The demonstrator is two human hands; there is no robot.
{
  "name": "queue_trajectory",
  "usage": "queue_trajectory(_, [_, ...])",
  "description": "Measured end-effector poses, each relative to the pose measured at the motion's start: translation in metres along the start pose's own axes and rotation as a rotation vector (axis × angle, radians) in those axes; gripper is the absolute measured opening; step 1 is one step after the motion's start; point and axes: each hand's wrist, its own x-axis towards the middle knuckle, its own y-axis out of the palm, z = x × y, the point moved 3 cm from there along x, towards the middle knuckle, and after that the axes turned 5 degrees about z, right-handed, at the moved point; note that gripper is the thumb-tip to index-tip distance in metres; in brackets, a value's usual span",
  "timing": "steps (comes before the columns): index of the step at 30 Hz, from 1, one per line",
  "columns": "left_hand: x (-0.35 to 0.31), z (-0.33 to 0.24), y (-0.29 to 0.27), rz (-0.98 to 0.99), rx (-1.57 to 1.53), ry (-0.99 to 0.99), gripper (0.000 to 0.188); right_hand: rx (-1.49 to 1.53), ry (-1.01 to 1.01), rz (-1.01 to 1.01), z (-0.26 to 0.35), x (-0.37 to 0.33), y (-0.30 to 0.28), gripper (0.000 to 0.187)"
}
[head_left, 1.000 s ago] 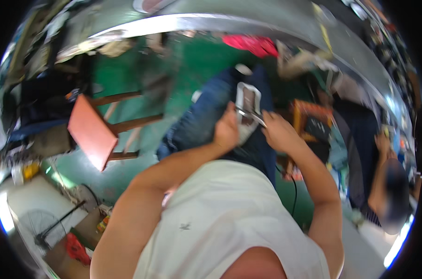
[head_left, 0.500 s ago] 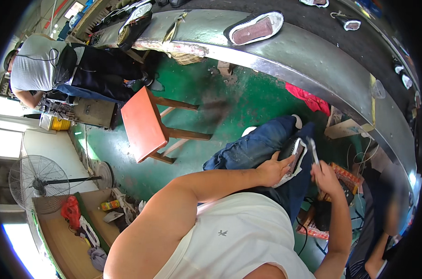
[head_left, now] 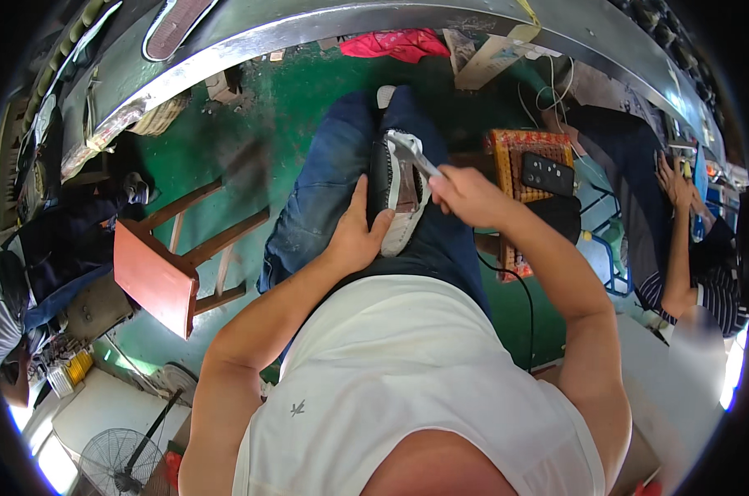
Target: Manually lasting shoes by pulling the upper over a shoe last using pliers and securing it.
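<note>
A dark shoe (head_left: 406,194) lies bottom up across my thighs, its toe pointing away from me. A white band runs round its edge, with a brownish panel in the middle. My left hand (head_left: 359,230) grips its left side near the heel, fingers along the dark upper and thumb at the white edge. In my right hand (head_left: 472,197) is a slim silver-grey hand tool (head_left: 424,161), closed in the fingers. The tool's far end is over or against the toe part of the shoe; contact and its exact kind are unclear.
A metal-edged bench (head_left: 308,29) curves ahead, with another shoe (head_left: 172,29) on it. An orange-topped stool (head_left: 155,277) is at left. A woven-topped seat (head_left: 515,157) bears a black phone (head_left: 548,174) at right. Co-workers sit at both sides; a fan (head_left: 122,463) stands lower left.
My view has swung right, so stool and fan sit further left. The right hand has brought the tool from beside the shoe to over its toe. The left hand stays on the shoe.
</note>
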Motion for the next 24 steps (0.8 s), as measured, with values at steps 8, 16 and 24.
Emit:
queue_trajectory(8, [0.003,0.009,0.006,0.095,0.153,0.126,0.102,-0.218,0.053,0.100,-0.019,-0.023,0.029,0.048])
queue_trajectory(16, [-0.011,-0.110,-0.084,-0.136,0.684,0.663,0.078,0.417,0.014,-0.132,-0.052,-0.048,0.022,0.036])
queue_trajectory(24, [0.093,-0.101,-0.074,-0.103,0.055,0.240,0.046,0.503,-0.060,-0.122,-0.037,-0.066,0.025,0.020])
